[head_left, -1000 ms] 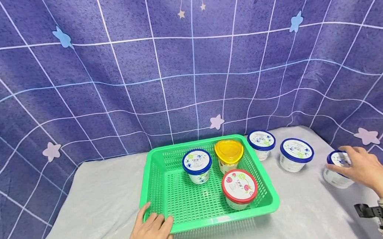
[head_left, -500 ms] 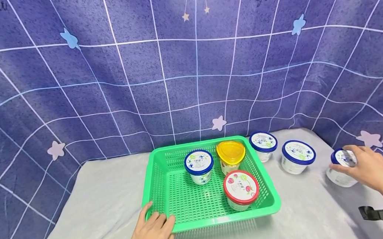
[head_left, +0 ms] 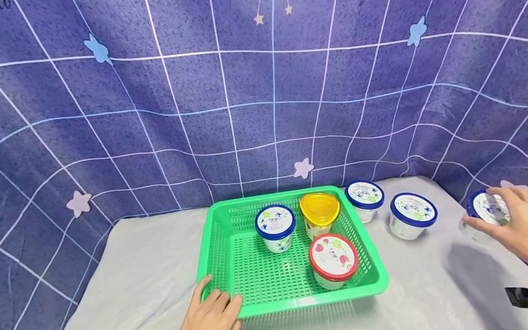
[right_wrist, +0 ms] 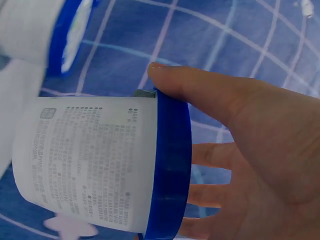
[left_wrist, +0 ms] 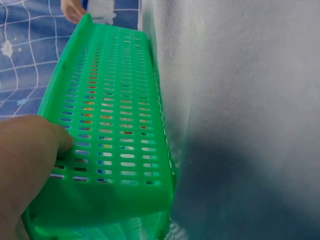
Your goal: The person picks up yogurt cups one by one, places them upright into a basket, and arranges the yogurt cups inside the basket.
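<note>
At the far right in the head view, my right hand (head_left: 527, 223) holds a white tub with a blue lid (head_left: 489, 206) above the table, its shadow below. In the right wrist view the thumb and fingers grip around the blue lid, and small print covers the side of the tub (right_wrist: 90, 165). My left hand (head_left: 210, 319) grips the front left corner of a green plastic basket (head_left: 258, 283), thumb outside on its slotted wall in the left wrist view. Inside stand a blue-lidded tub (head_left: 274, 221), a yellow-lidded cup (head_left: 319, 208) and a red-lidded tub (head_left: 333, 257).
Two more blue-lidded tubs stand right of the basket: one (head_left: 364, 195) close by its back corner, the other (head_left: 413, 210) farther right. A grey cloth (head_left: 147, 275) covers the table. Behind it hangs a blue grid-patterned curtain (head_left: 252, 125).
My right hand has lifted the blue-lidded tub off the table, up and slightly to the right. The left hand stays on the basket corner. The view has shifted slightly.
</note>
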The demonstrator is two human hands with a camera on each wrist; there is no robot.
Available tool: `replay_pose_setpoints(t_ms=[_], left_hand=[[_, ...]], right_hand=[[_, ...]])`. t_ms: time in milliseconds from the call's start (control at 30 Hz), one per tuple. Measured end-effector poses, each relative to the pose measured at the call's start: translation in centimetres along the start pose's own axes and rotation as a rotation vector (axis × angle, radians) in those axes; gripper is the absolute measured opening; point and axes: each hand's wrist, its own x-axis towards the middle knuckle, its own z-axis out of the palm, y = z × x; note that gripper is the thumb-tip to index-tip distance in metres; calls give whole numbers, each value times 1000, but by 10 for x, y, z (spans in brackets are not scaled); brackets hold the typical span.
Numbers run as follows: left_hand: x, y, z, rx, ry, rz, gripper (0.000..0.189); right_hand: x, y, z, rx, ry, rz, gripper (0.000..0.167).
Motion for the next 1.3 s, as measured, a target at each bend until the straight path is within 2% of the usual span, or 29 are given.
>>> replay_pose_setpoints(t_ms=[167, 467, 667, 900, 1300], left_hand=[[0, 0, -1, -5, -10, 0, 16], [-2, 1, -2, -7, -32, -9, 15], [-1, 0, -4, -5, -41, -9, 16], [0, 1, -4, 1, -52, -8, 17], [-1, 1, -5, 5, -27, -6, 18]], right_hand=[[-4, -24, -11, 40, 106, -34, 76], [-8, -57, -22, 121, 138, -161, 72], [-13, -77, -23, 172, 194, -251, 71], [-15, -107, -21, 244, 149, -356, 65], [-1, -160, -26, 279, 100, -520, 54]])
